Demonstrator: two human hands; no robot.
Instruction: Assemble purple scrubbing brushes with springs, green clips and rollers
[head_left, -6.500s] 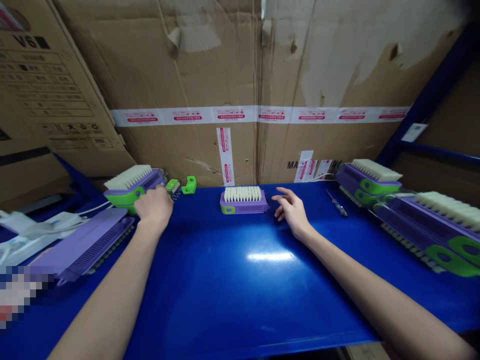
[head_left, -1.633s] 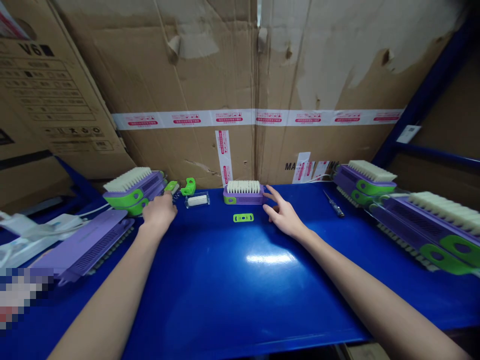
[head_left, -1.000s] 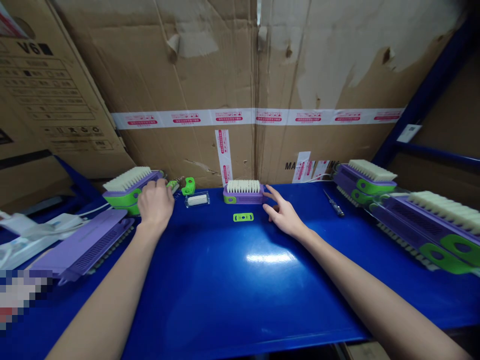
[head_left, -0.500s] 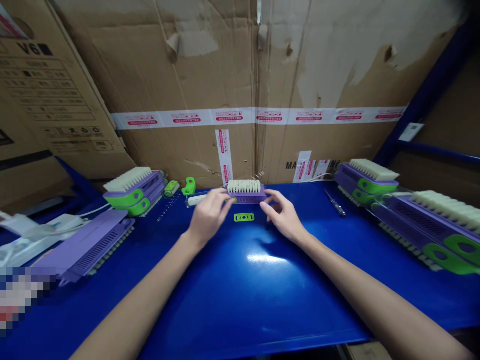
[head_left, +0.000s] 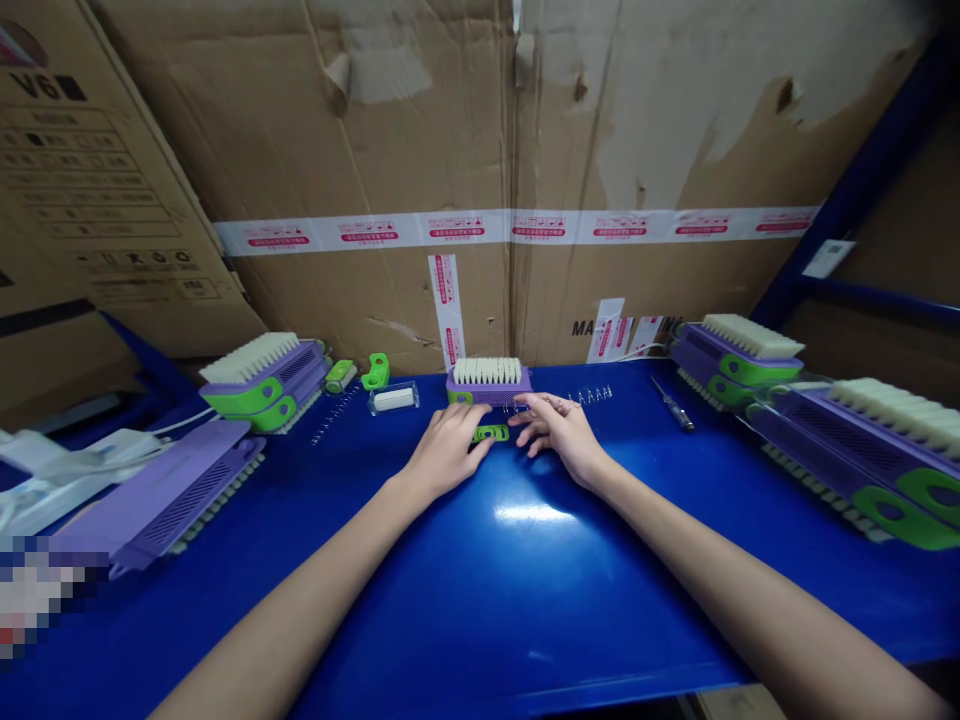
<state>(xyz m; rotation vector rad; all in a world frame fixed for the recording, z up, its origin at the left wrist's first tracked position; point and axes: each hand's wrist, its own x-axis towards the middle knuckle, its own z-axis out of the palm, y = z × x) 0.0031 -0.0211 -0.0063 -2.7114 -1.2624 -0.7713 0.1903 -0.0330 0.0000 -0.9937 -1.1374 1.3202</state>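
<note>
Curling loosely at the coil spring (head_left: 598, 394), your right hand (head_left: 566, 435) hides whether it grips; the spring stretches rightward from just before the purple brush (head_left: 499, 397). Your left hand (head_left: 444, 450) bends beside the green plate (head_left: 491, 433), its hold also unclear. The wire looks light, springy, easily tangled; pinch several coils mid-length.

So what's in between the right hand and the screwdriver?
A metal coil spring sticks out past the right hand towards the screwdriver, then there's just bare blue tabletop. The head view shows it.
</note>
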